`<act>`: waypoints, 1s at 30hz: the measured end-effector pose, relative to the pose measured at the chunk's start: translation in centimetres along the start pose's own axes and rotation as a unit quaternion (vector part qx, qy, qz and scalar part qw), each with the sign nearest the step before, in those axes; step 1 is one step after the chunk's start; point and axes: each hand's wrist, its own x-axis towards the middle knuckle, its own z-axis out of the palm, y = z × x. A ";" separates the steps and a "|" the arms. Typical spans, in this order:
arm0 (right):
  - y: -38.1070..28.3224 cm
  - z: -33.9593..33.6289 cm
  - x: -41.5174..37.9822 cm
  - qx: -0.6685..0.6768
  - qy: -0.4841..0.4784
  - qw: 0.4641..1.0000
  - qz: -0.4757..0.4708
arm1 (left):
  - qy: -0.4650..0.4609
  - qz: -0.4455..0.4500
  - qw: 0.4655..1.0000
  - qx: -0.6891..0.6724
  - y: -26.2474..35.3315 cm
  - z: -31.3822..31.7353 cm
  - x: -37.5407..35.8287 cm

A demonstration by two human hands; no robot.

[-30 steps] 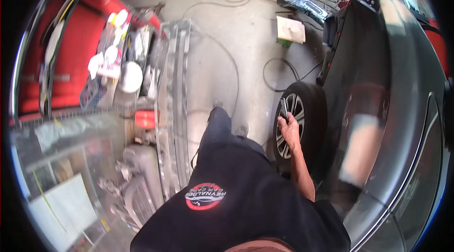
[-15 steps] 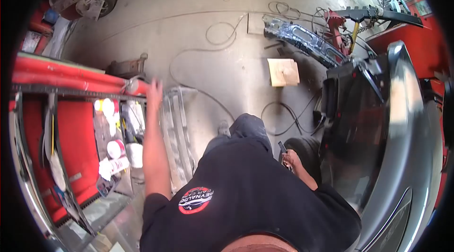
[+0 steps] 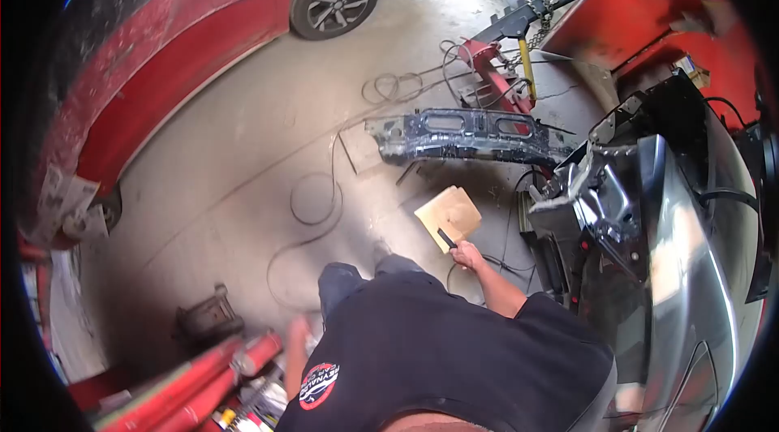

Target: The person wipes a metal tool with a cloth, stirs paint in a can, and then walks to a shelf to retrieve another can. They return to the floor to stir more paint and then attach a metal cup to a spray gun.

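Note:
My right hand (image 3: 466,255) is closed around a slim dark tool (image 3: 446,238), whose flat black end sticks out beyond my fingers. In this view the tool overlaps a tan cardboard sheet (image 3: 452,213) on the floor. My left hand (image 3: 298,338) is smeared by motion, low beside my left leg. Nearest to it is the end of a red metal beam (image 3: 261,351) on the cart at the lower left.
A black metal panel (image 3: 454,136) lies ahead, near a red stand (image 3: 497,79). Hoses (image 3: 316,198) loop over the floor. The grey car body (image 3: 682,245) flanks my right; a red car (image 3: 162,99) stands left. Behind the beam is a small jack-like object (image 3: 207,314).
My body has turned right, away from the cart. My left hand has left the red beam's end and dropped beside me. My right hand has moved forward, still holding the dark tool.

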 end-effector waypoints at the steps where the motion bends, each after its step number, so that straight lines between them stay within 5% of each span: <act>1: -2.5 -1.3 2.4 -0.008 0.040 0.999 -0.020 | -0.076 -0.011 0.997 0.014 -1.8 1.1 -0.4; 3: -7.2 -3.3 7.0 -0.027 0.118 0.991 -0.051 | -0.121 -0.043 0.991 -0.042 -4.6 -1.2 -0.4; 7: -15.3 -6.2 14.0 0.117 0.107 0.985 0.074 | -0.127 -0.077 0.984 -0.098 -8.9 -10.4 4.6; 9: -13.3 -3.3 18.5 0.130 0.144 0.981 0.014 | -0.117 -0.073 0.985 -0.105 -11.7 -15.4 8.7; 11: -17.1 -2.2 20.0 0.119 0.100 0.981 0.114 | -0.097 -0.067 0.987 -0.111 -15.1 -20.9 13.1; 14: -22.7 -0.1 20.3 0.093 -0.093 0.976 0.176 | -0.057 -0.079 0.994 -0.043 -21.2 -30.9 21.7; 16: -27.2 1.0 21.2 0.070 -0.161 0.966 0.188 | 0.085 -0.121 0.984 -0.095 -21.8 -43.5 29.4; 17: -29.1 0.7 22.6 0.059 -0.180 0.963 0.191 | 0.241 -0.084 0.940 -0.226 -17.9 -54.6 30.1; 19: -34.0 -1.2 25.5 0.059 -0.173 0.967 0.176 | 0.406 0.064 0.866 -0.286 -14.2 -71.9 35.6; 22: -36.3 -2.0 32.4 0.043 -0.087 0.989 0.112 | 0.476 0.186 0.820 -0.256 -4.8 -92.2 37.3; 26: -39.9 -7.2 43.4 0.064 -0.018 0.994 0.088 | 0.408 0.318 0.780 -0.352 8.5 -102.1 40.8; 30: -39.7 -9.7 56.1 0.027 -0.009 0.995 0.097 | 0.275 0.424 0.829 -0.240 16.2 -104.9 48.8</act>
